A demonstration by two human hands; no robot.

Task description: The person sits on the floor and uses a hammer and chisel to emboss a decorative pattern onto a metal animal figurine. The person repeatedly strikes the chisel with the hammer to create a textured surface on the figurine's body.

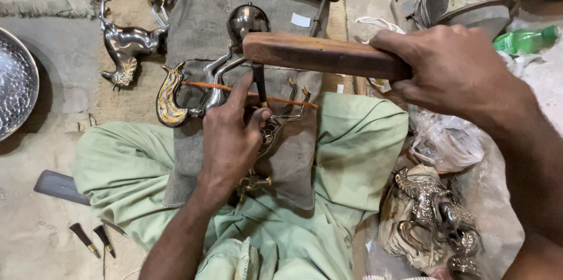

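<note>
My left hand (pixel 231 133) pinches a thin dark chisel (pixel 258 83) upright against a silver metal animal figure (pixel 205 95) lying on a grey cloth (pixel 205 28) over my lap. An orange cord (pixel 199 85) crosses the figure. My right hand (pixel 451 66) grips one end of a thick wooden mallet (pixel 319 55), held level just above the chisel's top. The figure's brass-toned tail (pixel 169 95) curls at the left; its middle is hidden under my left hand.
A second shiny animal figure (pixel 126 45) lies on the floor at upper left, beside a hammered metal bowl (pixel 17 80). Small chisels (pixel 94 240) lie at lower left. More metal figures (pixel 434 215) sit in plastic at lower right, and a green bottle (pixel 525 38) lies at the right.
</note>
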